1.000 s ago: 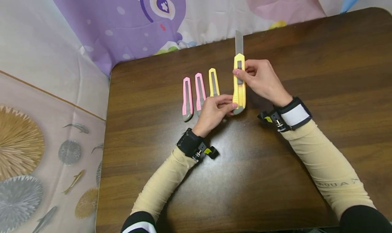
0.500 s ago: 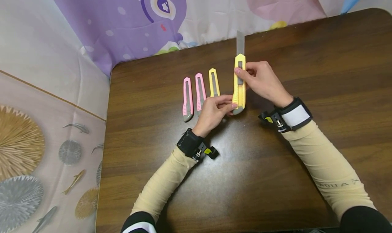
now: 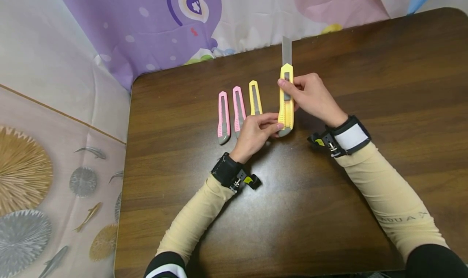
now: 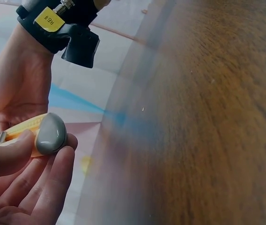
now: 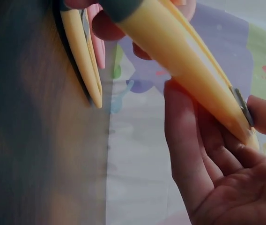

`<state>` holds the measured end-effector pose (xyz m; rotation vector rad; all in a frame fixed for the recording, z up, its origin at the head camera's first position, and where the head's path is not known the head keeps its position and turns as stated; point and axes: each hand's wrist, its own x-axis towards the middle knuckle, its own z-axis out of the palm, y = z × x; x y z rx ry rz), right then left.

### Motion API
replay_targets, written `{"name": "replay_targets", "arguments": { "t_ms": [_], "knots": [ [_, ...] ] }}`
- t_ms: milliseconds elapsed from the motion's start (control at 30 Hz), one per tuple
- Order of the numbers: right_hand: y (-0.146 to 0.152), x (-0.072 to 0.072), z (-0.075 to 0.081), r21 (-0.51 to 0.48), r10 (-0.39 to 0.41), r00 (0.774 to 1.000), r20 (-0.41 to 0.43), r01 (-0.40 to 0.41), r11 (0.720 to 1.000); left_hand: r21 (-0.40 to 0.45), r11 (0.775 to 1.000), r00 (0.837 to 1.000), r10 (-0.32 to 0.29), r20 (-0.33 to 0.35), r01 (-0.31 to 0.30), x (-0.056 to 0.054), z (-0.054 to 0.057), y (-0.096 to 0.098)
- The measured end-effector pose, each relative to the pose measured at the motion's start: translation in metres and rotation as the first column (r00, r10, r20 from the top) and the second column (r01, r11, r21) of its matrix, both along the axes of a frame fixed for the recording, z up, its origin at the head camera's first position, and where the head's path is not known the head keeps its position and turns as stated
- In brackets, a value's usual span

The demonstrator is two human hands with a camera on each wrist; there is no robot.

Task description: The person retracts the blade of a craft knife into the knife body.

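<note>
A yellow utility knife [image 3: 287, 112] is held up over the table, its long blade [image 3: 287, 50] extended and pointing away from me. My left hand [image 3: 254, 134] pinches its lower end by the grey cap [image 4: 52, 134]. Higher up, my right hand [image 3: 316, 96] grips the body, the thumb at the dark slider [image 5: 242, 107]. To the left lie a second yellow utility knife [image 3: 255, 97] and two pink ones, the outer pink utility knife [image 3: 224, 117] and the inner pink utility knife [image 3: 239, 107]. My left hand partly covers the second yellow knife and the inner pink one.
The brown wooden table [image 3: 292, 229] has its left edge beside the pale patterned cloth [image 3: 84, 107]. Behind its far edge hangs a cartoon-print curtain [image 3: 252, 18]. Each wrist wears a black strap with a small camera mount.
Both hands stay on the raised yellow utility knife. My right thumb and hand have shifted very slightly; the three knives on the table lie as before.
</note>
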<state>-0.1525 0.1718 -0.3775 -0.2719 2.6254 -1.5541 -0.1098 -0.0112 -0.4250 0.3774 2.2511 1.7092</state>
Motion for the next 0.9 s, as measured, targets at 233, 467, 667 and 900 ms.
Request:
{"name": "replay_targets", "arguments": {
  "t_ms": [233,467,667,900],
  "knots": [
    [-0.0005,0.0010,-0.0007,0.015,-0.059,0.995,-0.079,0.060,0.998,0.002,1.000,1.000,0.019,-0.009,-0.019,-0.0009,0.0010,0.0013],
    [-0.0001,0.0027,0.0020,0.006,-0.041,0.997,-0.065,0.042,0.999,0.000,1.000,1.000,0.025,-0.011,-0.025,-0.0009,0.0000,0.0009],
    [-0.0006,0.0011,0.0016,0.030,-0.018,0.996,-0.087,0.020,0.999,-0.007,0.999,0.999,0.032,-0.011,-0.032,0.0002,-0.0007,-0.0002],
    [-0.0028,0.0022,0.0012,0.031,-0.014,0.997,-0.078,0.017,0.999,-0.019,0.999,1.000,0.030,0.009,-0.029,0.0014,-0.0013,-0.0017]
  ]
}}
